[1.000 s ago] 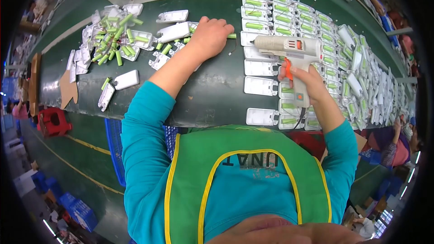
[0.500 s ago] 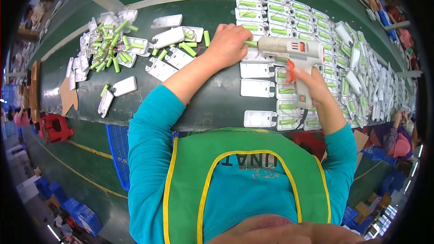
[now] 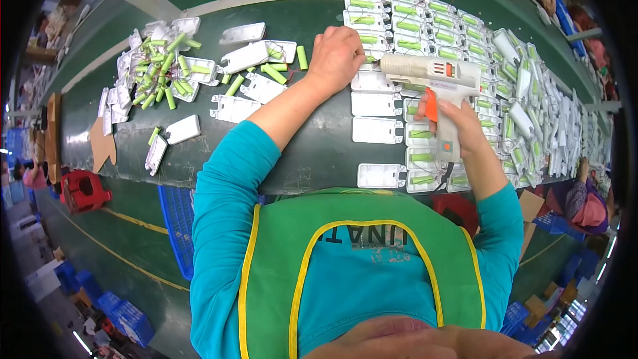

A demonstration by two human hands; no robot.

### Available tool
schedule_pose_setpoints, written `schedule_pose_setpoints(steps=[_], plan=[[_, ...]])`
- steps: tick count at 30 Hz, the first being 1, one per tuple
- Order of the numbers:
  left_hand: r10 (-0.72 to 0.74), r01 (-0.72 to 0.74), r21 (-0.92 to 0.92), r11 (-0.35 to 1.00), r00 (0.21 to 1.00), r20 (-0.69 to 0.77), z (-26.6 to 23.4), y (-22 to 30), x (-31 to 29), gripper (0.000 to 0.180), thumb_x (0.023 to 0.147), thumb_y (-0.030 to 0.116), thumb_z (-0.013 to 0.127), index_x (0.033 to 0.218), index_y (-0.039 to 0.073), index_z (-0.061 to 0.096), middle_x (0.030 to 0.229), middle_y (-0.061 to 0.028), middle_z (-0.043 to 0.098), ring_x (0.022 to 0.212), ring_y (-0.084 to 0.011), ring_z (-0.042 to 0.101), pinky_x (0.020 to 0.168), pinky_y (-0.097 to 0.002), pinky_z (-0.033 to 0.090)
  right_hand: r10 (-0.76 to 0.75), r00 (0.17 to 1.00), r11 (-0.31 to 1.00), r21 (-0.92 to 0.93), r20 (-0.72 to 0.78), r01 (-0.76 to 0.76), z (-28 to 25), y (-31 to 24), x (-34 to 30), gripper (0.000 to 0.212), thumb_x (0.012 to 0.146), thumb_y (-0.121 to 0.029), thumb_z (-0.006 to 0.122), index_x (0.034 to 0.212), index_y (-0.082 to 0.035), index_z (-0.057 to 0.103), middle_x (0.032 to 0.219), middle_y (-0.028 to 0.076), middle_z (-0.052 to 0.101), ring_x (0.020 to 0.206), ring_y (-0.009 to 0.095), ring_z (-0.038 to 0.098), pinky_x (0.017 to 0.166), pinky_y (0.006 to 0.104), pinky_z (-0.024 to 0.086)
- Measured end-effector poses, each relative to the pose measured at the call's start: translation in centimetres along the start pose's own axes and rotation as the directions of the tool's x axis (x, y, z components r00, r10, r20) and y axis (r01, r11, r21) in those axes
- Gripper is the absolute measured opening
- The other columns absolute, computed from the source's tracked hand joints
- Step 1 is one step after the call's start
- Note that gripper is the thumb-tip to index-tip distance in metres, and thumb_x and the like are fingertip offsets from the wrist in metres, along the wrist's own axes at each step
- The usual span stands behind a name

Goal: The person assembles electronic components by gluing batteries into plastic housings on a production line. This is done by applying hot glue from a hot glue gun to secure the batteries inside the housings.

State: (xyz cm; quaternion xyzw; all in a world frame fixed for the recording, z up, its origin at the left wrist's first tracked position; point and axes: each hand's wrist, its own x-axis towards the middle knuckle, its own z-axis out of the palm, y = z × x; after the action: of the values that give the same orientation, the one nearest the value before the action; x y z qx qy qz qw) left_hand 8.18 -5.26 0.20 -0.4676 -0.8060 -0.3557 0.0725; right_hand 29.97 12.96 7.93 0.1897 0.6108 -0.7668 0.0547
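My right hand (image 3: 463, 121) grips the handle of a pale grey glue gun (image 3: 413, 68) with an orange trigger. Its nozzle points left, just short of my left fingertips. My left hand (image 3: 337, 57) is closed, fingers curled down at the left edge of the rows of shells; what they hold is hidden under them. Just below the nozzle lies a white plastic shell (image 3: 373, 81). Nearer to me, another white shell (image 3: 376, 130) lies in the same column. Beyond, shells in rows carry green cylindrical battery cells (image 3: 362, 20) with thin wires.
To the left is a heap of green cells and white shells (image 3: 159, 70), with loose shells (image 3: 183, 129) nearer me. Many shells crowd the right of the dark green table (image 3: 266, 159). A red stool (image 3: 85, 189) and blue crate (image 3: 176, 226) stand below its edge. Other people work farther off.
My left hand has shifted slightly left and away from me. The green piece that showed at its fingertips is now mostly out of sight. The glue gun has moved slightly right.
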Motion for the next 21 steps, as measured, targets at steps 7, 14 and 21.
schedule_pose_setpoints(steps=[7,14,21], plan=[[-0.027,0.026,-0.056,0.998,1.000,-0.012,0.1,0.0,0.0,0.016,0.071,0.013,0.075,0.078,0.011,0.061,0.104,-0.0019,0.060,0.107,-0.0268,0.051,0.090,-0.0417,0.039,-0.025,0.997,0.997,-0.070,-0.077,0.019,1.3,-0.2,0.2,0.034,0.091,-0.030,0.058,0.111,-0.002,0.059,0.093,0.007,0.066,0.087,0.016,0.064,0.065,0.0249,0.045],[-0.016,0.016,0.003,1.000,1.000,-0.018,0.0,0.3,0.2,0.012,0.070,0.015,0.076,0.076,0.013,0.066,0.104,-0.0006,0.059,0.109,-0.0255,0.050,0.091,-0.0415,0.038,-0.011,0.993,0.995,-0.104,-0.120,-0.001,1.6,-0.4,0.5,0.033,0.091,-0.030,0.059,0.109,-0.002,0.060,0.091,0.006,0.066,0.085,0.016,0.064,0.065,0.0252,0.045],[0.007,-0.006,0.006,1.000,1.000,-0.027,0.2,0.0,0.1,0.014,0.070,0.015,0.075,0.080,0.014,0.065,0.104,-0.0011,0.059,0.109,-0.0261,0.051,0.092,-0.0419,0.038,-0.011,0.993,0.997,-0.071,-0.116,0.002,1.6,-1.0,-0.2,0.031,0.090,-0.026,0.060,0.106,0.001,0.059,0.083,0.007,0.062,0.078,0.017,0.060,0.070,0.0288,0.046]])
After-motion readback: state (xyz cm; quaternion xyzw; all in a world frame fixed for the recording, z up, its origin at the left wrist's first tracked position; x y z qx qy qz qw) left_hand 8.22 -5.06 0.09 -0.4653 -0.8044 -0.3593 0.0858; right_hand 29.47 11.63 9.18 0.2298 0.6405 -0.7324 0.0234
